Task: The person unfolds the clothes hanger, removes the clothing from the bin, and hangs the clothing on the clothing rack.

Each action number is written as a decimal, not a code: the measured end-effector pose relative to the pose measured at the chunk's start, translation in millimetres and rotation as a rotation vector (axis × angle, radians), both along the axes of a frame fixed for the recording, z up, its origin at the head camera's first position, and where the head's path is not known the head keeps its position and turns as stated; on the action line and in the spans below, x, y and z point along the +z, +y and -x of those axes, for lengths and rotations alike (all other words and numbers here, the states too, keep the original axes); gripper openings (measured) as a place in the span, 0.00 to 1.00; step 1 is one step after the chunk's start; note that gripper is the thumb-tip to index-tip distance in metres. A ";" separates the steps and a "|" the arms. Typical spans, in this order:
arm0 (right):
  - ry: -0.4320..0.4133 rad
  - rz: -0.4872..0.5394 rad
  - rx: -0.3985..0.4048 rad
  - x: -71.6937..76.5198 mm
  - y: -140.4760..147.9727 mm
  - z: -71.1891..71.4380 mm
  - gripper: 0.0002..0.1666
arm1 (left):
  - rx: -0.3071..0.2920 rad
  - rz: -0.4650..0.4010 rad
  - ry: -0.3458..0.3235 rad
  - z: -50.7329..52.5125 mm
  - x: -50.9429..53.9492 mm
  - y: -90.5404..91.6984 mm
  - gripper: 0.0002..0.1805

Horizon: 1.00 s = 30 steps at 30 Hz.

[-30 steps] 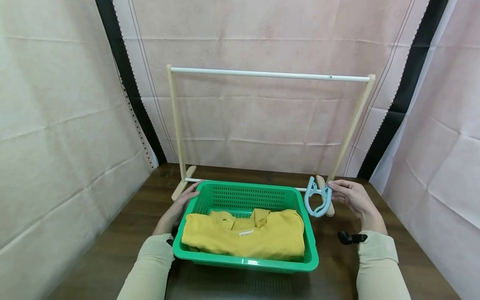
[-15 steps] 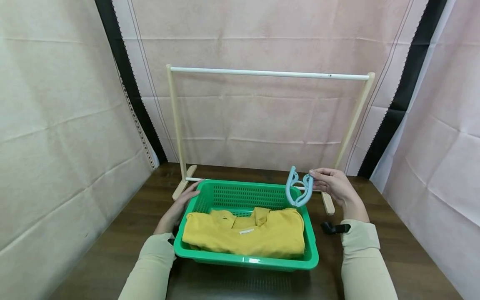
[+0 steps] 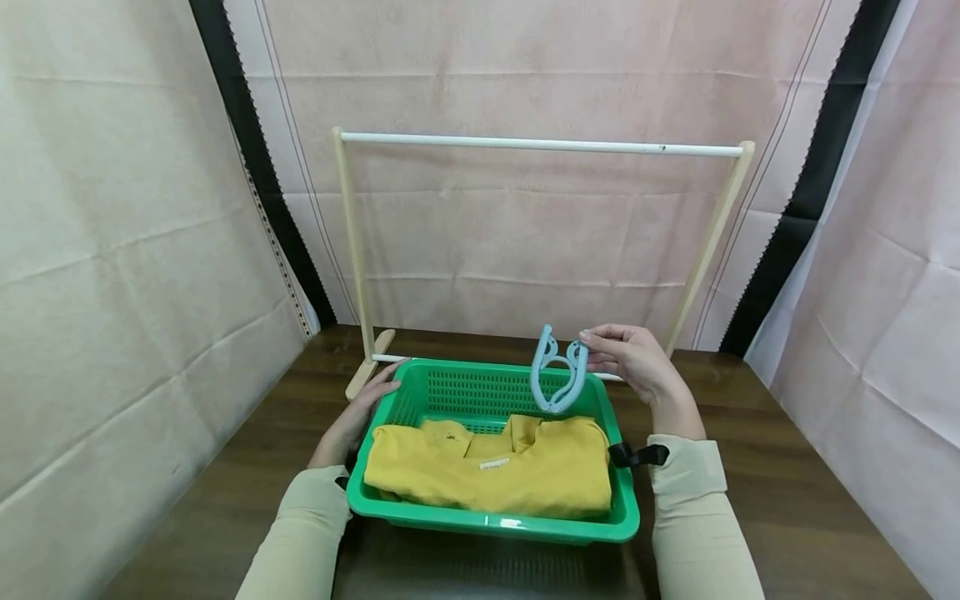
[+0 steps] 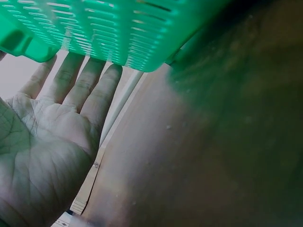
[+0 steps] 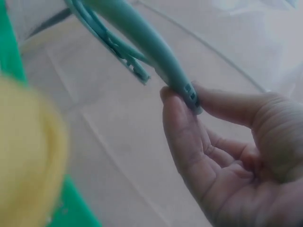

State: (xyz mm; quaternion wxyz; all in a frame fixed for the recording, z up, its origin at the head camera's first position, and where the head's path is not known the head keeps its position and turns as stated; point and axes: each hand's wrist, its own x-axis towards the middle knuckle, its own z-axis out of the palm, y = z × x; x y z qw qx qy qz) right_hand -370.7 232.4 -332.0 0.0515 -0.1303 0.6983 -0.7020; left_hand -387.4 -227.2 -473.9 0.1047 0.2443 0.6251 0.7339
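My right hand (image 3: 630,362) pinches one end of a large light blue plastic clothes peg (image 3: 542,379) between thumb and fingers, above the rear right part of the green basket. In the right wrist view, the peg (image 5: 142,35) has a curved arm and a toothed inner part. My left hand (image 3: 367,417) rests at the left rim of the green plastic basket (image 3: 495,527). The left wrist view has its fingers (image 4: 97,97) straight and touching the basket's slotted outer wall; the thumb is mostly hidden there. A folded yellow collared shirt (image 3: 487,479) lies in the basket.
Behind the basket stands a rack with a white top bar (image 3: 525,144) and pale posts (image 3: 352,242). A lower white bar runs near the dark wooden table (image 3: 780,500). Light cloth walls (image 3: 525,250) enclose the sides and back.
My right hand has carried the clothes peg left and slightly up, from beside the right post's foot to over the basket. The left hand, basket and shirt stay almost still.
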 end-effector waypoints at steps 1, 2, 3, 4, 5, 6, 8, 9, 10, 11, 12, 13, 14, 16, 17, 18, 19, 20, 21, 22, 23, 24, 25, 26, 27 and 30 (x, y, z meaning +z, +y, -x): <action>0.007 -0.006 0.003 2.9 -4.0 -1.8 0.20 | -0.003 -0.004 0.001 0.3 -0.3 0.0 0.30; 0.014 -0.012 0.005 5.6 -7.9 -3.6 0.21 | -0.007 -0.010 0.000 0.5 -0.7 -0.1 0.30; 0.018 -0.020 0.007 8.1 -11.6 -5.7 0.22 | -0.010 -0.014 -0.004 0.5 -1.0 0.0 0.30; 0.024 -0.026 0.008 10.1 -15.0 -7.6 0.23 | -0.008 -0.015 -0.008 0.5 -1.2 0.0 0.30; 0.027 -0.034 0.009 11.9 -18.0 -9.5 0.24 | -0.010 -0.015 -0.012 0.3 -1.2 0.0 0.30; 0.031 -0.042 0.012 13.4 -20.8 -11.2 0.25 | -0.010 -0.014 -0.017 0.1 -0.8 0.1 0.30; 0.042 -0.064 0.021 14.5 -25.1 -12.7 0.25 | -0.013 -0.017 -0.024 -0.2 0.2 0.6 0.30; 0.042 -0.068 0.025 14.6 -26.9 -13.0 0.25 | -0.015 -0.019 -0.028 -0.4 0.7 0.9 0.30; 0.043 -0.070 0.029 14.5 -28.5 -13.1 0.25 | -0.019 -0.019 -0.028 -0.6 1.3 1.0 0.30; 0.042 -0.071 0.035 14.2 -29.9 -13.1 0.24 | -0.024 -0.021 -0.029 -0.9 1.9 1.2 0.30; 0.043 -0.073 0.040 13.8 -31.1 -13.0 0.24 | -0.026 -0.021 -0.028 -1.1 2.3 1.4 0.30; 0.043 -0.074 0.044 13.3 -32.0 -12.9 0.24 | -0.028 -0.023 -0.025 -1.2 2.6 1.6 0.30; 0.042 -0.072 0.046 12.8 -32.7 -13.0 0.24 | -0.029 -0.024 -0.026 -1.5 2.7 1.8 0.30; 0.044 -0.071 0.046 12.4 -33.8 -13.4 0.23 | -0.028 -0.022 -0.022 -1.7 3.1 1.8 0.30; 0.046 -0.070 0.046 12.2 -34.1 -13.4 0.23 | -0.024 -0.021 -0.020 -1.7 3.3 1.8 0.30; 0.048 -0.069 0.046 12.0 -34.1 -13.4 0.23 | -0.020 -0.020 -0.019 -1.7 3.4 1.9 0.30; 0.050 -0.066 0.047 11.8 -34.2 -13.3 0.23 | -0.017 -0.020 -0.018 -1.6 3.7 2.0 0.30; 0.050 -0.064 0.049 11.8 -34.1 -13.3 0.23 | -0.015 -0.017 -0.014 -1.6 3.7 1.9 0.29; 0.051 -0.062 0.051 11.8 -34.0 -13.3 0.23 | -0.012 -0.016 -0.011 -1.5 3.8 2.1 0.29; 0.051 -0.060 0.055 11.5 -33.8 -13.2 0.22 | -0.009 -0.013 -0.009 -1.4 4.1 2.2 0.29; 0.050 -0.058 0.056 11.5 -33.8 -13.4 0.22 | -0.004 -0.010 -0.010 -1.4 4.3 2.4 0.29; 0.048 -0.057 0.057 11.5 -33.7 -13.5 0.22 | -0.001 -0.004 -0.011 -1.3 4.7 2.5 0.29; 0.047 -0.055 0.059 11.7 -33.7 -13.7 0.22 | 0.004 0.005 -0.014 -1.3 5.4 2.7 0.29; 0.048 -0.057 0.061 12.1 -33.7 -14.0 0.23 | 0.016 0.020 -0.020 -1.5 6.4 2.7 0.29; 0.050 -0.059 0.062 12.5 -33.9 -14.3 0.22 | 0.033 0.040 -0.029 -1.8 7.8 2.6 0.29; 0.056 -0.054 0.066 13.8 -35.0 -15.3 0.22 | 0.096 0.143 -0.050 -3.3 14.8 0.9 0.30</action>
